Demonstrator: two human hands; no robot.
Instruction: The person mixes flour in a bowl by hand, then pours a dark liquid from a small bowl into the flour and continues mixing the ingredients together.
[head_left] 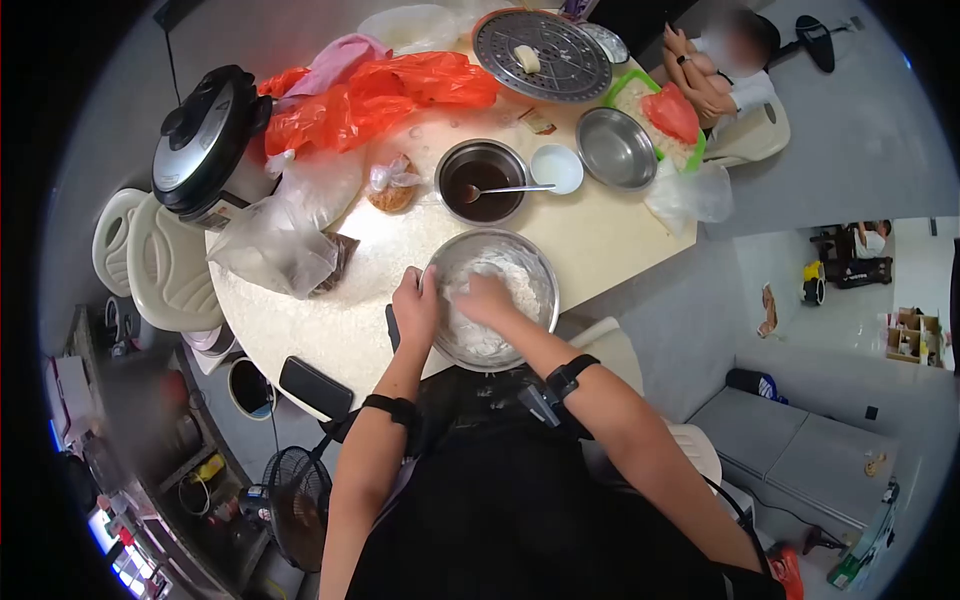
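Observation:
A steel mixing bowl [548, 268] with white flour [518, 283] in it stands at the table's near edge, right in front of me. My left hand [416, 306] is closed on the bowl's left rim, with the thumb up. Inside the bowl, my right hand [487, 300] presses into the flour with curled fingers; their tips are hidden. Just beyond stands a second steel bowl [442, 180] of dark brown liquid, with a spoon [515, 188] lying across it. Beside that bowl is a small white bowl [557, 170].
An empty steel bowl [615, 148] and a green tray [697, 150] sit at right. A perforated steamer plate [570, 55] bears a pale piece. Red plastic bags [370, 100], a pressure cooker [205, 140] and a phone [316, 388] are at left. A person [735, 85] sits across the table.

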